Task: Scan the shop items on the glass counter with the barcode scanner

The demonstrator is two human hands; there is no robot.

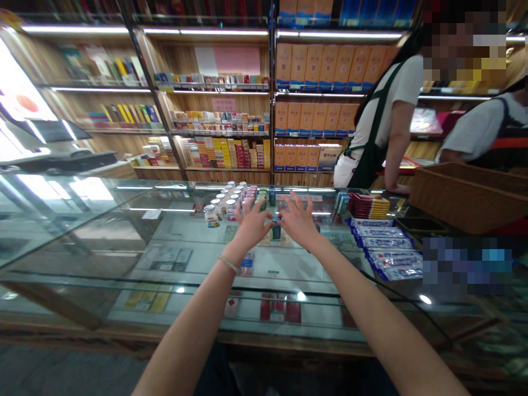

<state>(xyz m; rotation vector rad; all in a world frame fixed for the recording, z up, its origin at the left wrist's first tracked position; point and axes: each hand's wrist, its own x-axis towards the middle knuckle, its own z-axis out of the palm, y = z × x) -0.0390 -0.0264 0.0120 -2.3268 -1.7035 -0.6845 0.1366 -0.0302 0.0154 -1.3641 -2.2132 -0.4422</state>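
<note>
Over the glass counter (214,253), my left hand (252,224) and my right hand (297,220) meet at a small green container with a blue top (276,230). The thumb and a finger of each hand pinch it near the top from either side, while the other fingers are raised. Its label is too small to read. Just left of my left hand stand rows of small white-capped bottles (212,215), some with pink or green labels. Behind my hands another small green container (272,197) stands upright. A bracelet (228,264) circles my left wrist.
To the right lie blue-and-white packets (388,242) beside stacked red and gold packs (369,205). A brown woven basket (470,195) stands farther right. Behind the counter a person in a green apron (381,118) leans one hand on it; another person (474,129) is beyond. Stocked shelves (226,132) line the back.
</note>
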